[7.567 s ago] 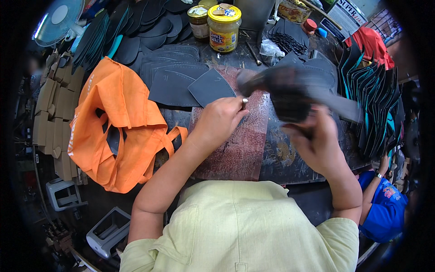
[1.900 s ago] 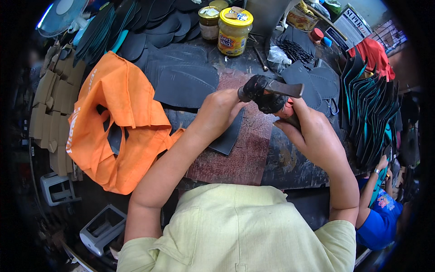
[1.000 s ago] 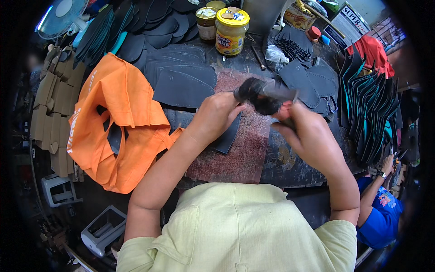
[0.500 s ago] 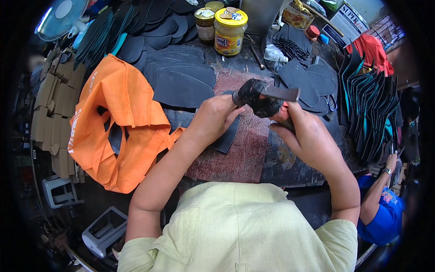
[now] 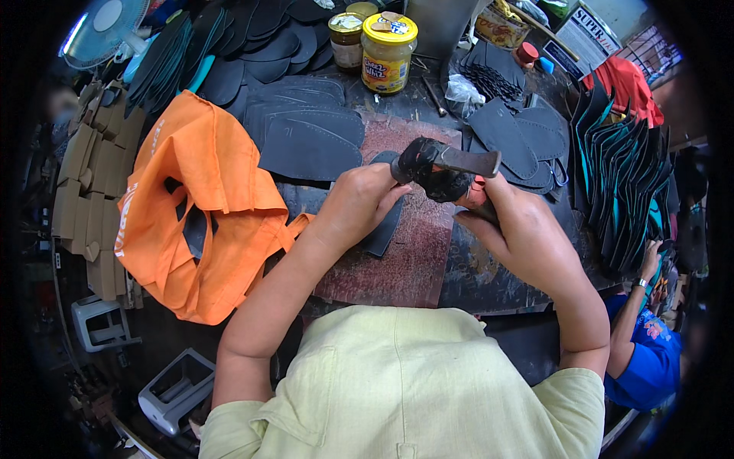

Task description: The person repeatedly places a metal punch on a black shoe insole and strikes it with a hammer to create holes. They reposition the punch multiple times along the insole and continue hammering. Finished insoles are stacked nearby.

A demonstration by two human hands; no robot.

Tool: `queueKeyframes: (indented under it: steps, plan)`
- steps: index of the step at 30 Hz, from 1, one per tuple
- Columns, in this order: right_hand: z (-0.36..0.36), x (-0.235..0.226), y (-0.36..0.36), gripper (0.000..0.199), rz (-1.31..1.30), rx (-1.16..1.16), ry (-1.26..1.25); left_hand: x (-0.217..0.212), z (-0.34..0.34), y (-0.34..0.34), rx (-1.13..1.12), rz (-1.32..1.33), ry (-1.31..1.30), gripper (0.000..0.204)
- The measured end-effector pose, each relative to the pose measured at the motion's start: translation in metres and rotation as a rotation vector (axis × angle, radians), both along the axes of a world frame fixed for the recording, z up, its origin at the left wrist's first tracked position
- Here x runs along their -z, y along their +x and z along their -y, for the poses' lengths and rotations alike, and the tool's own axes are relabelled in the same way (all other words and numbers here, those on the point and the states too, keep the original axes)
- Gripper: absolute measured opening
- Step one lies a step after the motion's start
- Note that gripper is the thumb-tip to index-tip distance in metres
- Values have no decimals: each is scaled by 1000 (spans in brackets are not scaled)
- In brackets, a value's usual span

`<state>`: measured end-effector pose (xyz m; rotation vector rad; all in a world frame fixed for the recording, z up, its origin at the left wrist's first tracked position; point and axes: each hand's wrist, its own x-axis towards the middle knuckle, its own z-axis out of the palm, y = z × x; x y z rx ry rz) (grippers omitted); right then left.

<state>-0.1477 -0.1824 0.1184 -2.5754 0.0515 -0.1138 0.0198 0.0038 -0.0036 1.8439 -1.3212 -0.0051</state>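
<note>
Worktable (image 5: pixel 497 283): dark and scratched, with a worn red-brown board (image 5: pixel 417 264) lying flat in front of the person.
Hammer (image 5: pixel 437 172): up over the board, its head wrapped in black. One flat end points right, and the round end is right by the left fingertips. I can't tell if it touches anything there.
Right hand (image 5: pixel 524 222): fingers wrapped around the hammer's handle.
Left hand (image 5: pixel 359 195): fingers curled in. The hammer hides the tips, so I can't tell what they pinch.
Black piece (image 5: pixel 385 229): lying on the board, partly under the left hand.
Stitched black pieces (image 5: pixel 310 145): in a pile behind the left hand.
Orange bag (image 5: pixel 206 210): crumpled, left of the left arm.
Yellow-lidded jar (image 5: pixel 386 67): standing upright at the back.
Co-worker (image 5: pixel 646 352): blue shirt, off to the right.
</note>
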Motion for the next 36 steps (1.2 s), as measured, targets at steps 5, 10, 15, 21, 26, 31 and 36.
queueKeyframes:
  steps: [5,10,15,21,26,31,36]
  plan:
    - [-1,-13,-8,47,236,21,144,1,-3,1,-38,-122,97,12]
    - [-12,1,-4,50,203,75,252,0,-2,1,29,-95,38,15]
    - [-4,-9,-4,44,26,-32,18,-4,-7,-5,-8,-45,33,15]
    - [-6,-6,-7,46,353,-84,259,-1,-7,-1,17,-130,42,15]
    - [-7,-1,-5,49,-56,-28,-12,-4,-11,-7,27,12,7,15]
    - [-3,-17,-13,41,122,-69,32,-5,-15,-8,-9,-50,46,16]
    - [-16,-2,-8,46,404,-2,351,-1,-13,-6,19,-55,53,16]
